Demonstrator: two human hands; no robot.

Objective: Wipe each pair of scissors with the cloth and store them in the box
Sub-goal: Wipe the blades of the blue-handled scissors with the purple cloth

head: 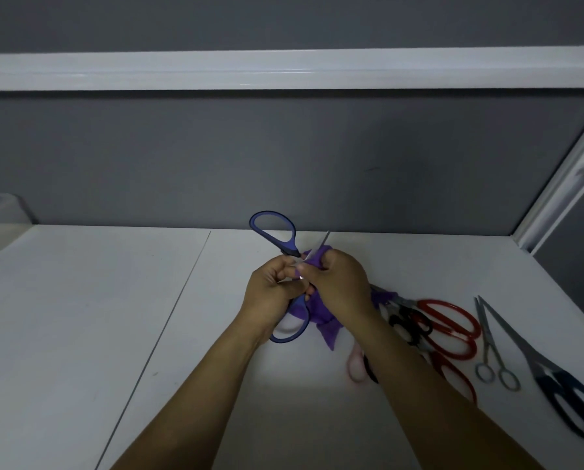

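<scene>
Our left hand [270, 293] grips the blue scissors [292, 247], our right hand [339, 286] pinches the cloth [317, 308] round a blade; other pairs [538, 364] lie unstored on the table [80, 334].

We see a white bench [80, 334] filling the lower frame, with a thin seam [168, 317] running diagonally across it left of centre. Behind it stands a grey partition wall [284, 157], crossed near the top by a white rail [284, 69]. A white frame [561, 184] slants down the right edge.
</scene>
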